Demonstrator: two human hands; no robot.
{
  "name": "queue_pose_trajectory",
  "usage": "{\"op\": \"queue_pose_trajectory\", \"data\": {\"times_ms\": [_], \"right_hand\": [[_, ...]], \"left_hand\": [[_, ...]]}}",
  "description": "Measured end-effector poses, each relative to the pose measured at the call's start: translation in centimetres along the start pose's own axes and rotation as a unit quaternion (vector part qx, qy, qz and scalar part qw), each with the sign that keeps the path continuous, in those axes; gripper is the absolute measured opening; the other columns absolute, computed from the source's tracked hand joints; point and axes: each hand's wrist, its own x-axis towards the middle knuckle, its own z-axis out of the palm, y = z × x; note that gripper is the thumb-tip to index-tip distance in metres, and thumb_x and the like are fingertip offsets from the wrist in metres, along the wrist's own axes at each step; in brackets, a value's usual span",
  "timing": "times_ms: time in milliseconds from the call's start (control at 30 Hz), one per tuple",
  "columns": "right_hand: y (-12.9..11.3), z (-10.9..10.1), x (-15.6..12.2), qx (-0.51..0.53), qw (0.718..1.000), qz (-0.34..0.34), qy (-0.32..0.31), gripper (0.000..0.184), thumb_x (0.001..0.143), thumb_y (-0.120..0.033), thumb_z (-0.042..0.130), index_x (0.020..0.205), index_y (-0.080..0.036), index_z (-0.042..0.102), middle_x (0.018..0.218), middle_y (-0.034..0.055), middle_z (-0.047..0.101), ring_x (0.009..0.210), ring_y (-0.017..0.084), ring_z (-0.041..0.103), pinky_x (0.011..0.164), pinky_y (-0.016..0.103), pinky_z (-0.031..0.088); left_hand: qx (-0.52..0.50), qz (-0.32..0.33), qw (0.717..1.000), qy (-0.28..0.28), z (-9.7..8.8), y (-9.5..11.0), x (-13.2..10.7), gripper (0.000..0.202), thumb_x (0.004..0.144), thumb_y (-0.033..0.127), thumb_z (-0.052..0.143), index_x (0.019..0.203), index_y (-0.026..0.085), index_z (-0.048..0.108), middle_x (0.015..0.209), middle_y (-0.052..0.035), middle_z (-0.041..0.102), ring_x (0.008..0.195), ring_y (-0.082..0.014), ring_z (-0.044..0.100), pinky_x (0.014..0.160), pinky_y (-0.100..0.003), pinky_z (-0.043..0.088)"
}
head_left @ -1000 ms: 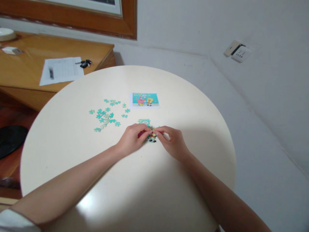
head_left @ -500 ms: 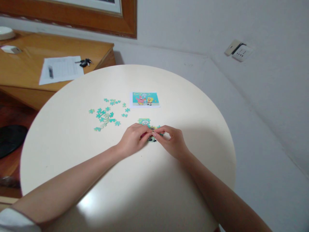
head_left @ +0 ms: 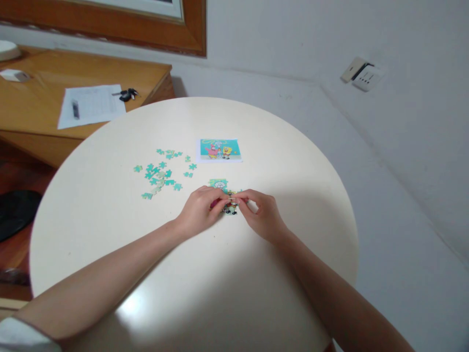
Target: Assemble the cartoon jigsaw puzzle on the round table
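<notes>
A partly joined jigsaw cluster (head_left: 220,185) lies near the middle of the round cream table (head_left: 110,234). My left hand (head_left: 200,210) and my right hand (head_left: 262,215) meet over its near edge, fingertips pinched together on small puzzle pieces that the fingers mostly hide. A printed cartoon reference picture (head_left: 219,149) lies just beyond the cluster. Several loose teal puzzle pieces (head_left: 161,175) are scattered to the left of my hands.
A wooden desk (head_left: 36,98) stands at the left with a paper sheet (head_left: 91,105) and keys (head_left: 126,94). A white wall with a switch plate (head_left: 362,74) runs along the right. A dark round object (head_left: 16,210) sits on the floor at left.
My hands stay pinched at the cluster; the fingertips shifted slightly. The view drifted a little.
</notes>
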Motion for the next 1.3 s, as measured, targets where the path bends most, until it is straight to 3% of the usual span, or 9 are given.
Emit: {"op": "queue_pose_trajectory", "data": {"times_ms": [267,433,900,1067,1300], "right_hand": [[-0.01,0.07,-0.08,0.000,1.000,-0.024,0.020,0.005,0.079,-0.022,0.061,0.077,-0.020,0.066,0.074,0.0027,0.073,0.064,0.014,0.066,0.064,0.023,0.051],[-0.04,0.17,-0.14,-0.009,1.000,-0.006,0.021,0.011,0.080,-0.020,0.059,0.071,-0.021,0.064,0.068,0.0010,0.071,0.061,0.013,0.064,0.062,0.023,0.051],[-0.07,0.03,-0.05,0.001,1.000,-0.015,0.013,0.013,0.081,-0.018,0.054,0.078,-0.022,0.066,0.075,0.0019,0.073,0.066,0.014,0.067,0.065,0.024,0.052],[-0.39,-0.04,-0.07,0.006,1.000,-0.020,0.021,0.007,0.080,-0.022,0.060,0.076,-0.021,0.065,0.073,0.0023,0.072,0.066,0.014,0.067,0.066,0.024,0.052],[-0.30,-0.06,-0.08,0.002,1.000,-0.018,0.011,0.012,0.081,-0.019,0.056,0.072,-0.022,0.063,0.070,0.0007,0.071,0.065,0.014,0.066,0.066,0.024,0.051]], "left_hand": [[0.003,0.015,1.000,-0.003,-0.03,0.10,0.01,0.022,0.090,0.025,0.050,0.074,0.018,0.063,0.065,-0.0018,0.066,0.060,-0.0132,0.057,0.061,-0.024,0.043],[0.010,0.022,1.000,-0.014,-0.14,0.19,0.08,0.025,0.092,0.027,0.047,0.074,0.018,0.063,0.064,-0.0016,0.065,0.060,-0.0132,0.057,0.062,-0.024,0.044],[0.006,0.001,1.000,-0.005,-0.10,0.06,0.00,0.023,0.091,0.027,0.049,0.074,0.018,0.062,0.066,-0.0016,0.066,0.061,-0.0130,0.058,0.062,-0.024,0.044],[0.010,0.022,1.000,-0.009,-0.18,0.12,0.03,0.026,0.092,0.029,0.046,0.073,0.018,0.062,0.064,-0.0022,0.065,0.060,-0.0132,0.057,0.061,-0.024,0.044],[0.022,0.042,0.999,-0.012,-0.14,0.01,0.01,0.027,0.093,0.029,0.045,0.075,0.018,0.062,0.064,-0.0022,0.065,0.061,-0.0133,0.058,0.062,-0.025,0.044]]}}
